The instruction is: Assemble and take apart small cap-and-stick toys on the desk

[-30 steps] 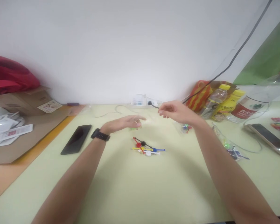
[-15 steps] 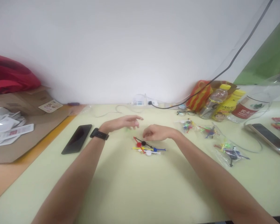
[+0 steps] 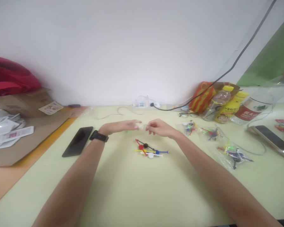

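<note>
Fingertips of the left hand (image 3: 123, 126) and the right hand (image 3: 159, 128) pinched one small clear piece (image 3: 141, 126) just behind the coloured sticks (image 3: 148, 150), a pulling-apart step I think, so next it needed a slow, steady pull.

Between the fingertips of the left hand (image 3: 123, 126) and the right hand (image 3: 159, 128): a pale, whitish-translucent piece (image 3: 141, 126). On the left wrist: a black watch band (image 3: 98, 136). Just outside that wrist: a glossy black phone (image 3: 77, 145). Just below both hands: pins (image 3: 149, 150) in red, black, yellow, blue and white, on a pale yellow-green table (image 3: 137, 189). Beyond the right hand: a bag (image 3: 202, 96) striped red and orange, and bottles (image 3: 223, 104) with yellow caps and labels. Far beyond the left hand: a red cloth (image 3: 11, 75) on brown cardboard (image 3: 21, 102).
</note>
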Demonstrator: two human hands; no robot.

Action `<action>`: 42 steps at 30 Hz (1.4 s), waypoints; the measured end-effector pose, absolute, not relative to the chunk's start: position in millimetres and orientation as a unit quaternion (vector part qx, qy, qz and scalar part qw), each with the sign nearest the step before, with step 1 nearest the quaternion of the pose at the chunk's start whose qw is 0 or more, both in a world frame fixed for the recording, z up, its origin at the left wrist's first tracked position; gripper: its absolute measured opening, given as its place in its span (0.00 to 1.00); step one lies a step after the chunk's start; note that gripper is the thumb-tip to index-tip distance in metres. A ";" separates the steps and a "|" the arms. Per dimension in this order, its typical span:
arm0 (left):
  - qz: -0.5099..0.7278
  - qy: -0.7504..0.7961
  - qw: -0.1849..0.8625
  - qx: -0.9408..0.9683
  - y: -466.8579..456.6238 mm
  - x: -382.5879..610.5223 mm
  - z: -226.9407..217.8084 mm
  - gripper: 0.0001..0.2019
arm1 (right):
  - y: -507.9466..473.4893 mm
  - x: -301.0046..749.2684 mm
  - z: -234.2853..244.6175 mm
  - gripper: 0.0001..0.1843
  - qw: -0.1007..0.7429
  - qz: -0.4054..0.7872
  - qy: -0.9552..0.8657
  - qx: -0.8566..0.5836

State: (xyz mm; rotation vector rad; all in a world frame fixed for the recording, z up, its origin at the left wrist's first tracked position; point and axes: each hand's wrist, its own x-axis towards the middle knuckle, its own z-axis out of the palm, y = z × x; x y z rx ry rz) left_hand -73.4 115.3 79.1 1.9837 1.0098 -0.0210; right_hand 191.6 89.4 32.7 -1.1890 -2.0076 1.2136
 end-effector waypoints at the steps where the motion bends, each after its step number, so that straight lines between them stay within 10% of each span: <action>1: -0.007 0.405 0.439 0.802 114.6 -74.1 80.7 0.42 | 89.8 192.3 33.0 0.12 0.265 0.443 -0.733 -0.443; 11: 0.002 0.435 0.431 0.790 121.6 -82.7 76.0 0.42 | 94.3 188.7 24.6 0.10 0.282 0.462 -0.673 -0.505; 22: -0.095 0.437 0.315 0.837 126.5 -72.7 58.7 0.72 | 92.1 189.7 26.3 0.12 0.223 0.446 -0.688 -0.527; 42: 0.170 0.441 0.585 0.659 135.7 -130.7 57.9 0.40 | 81.7 166.7 6.9 0.13 0.146 0.527 -0.775 -0.316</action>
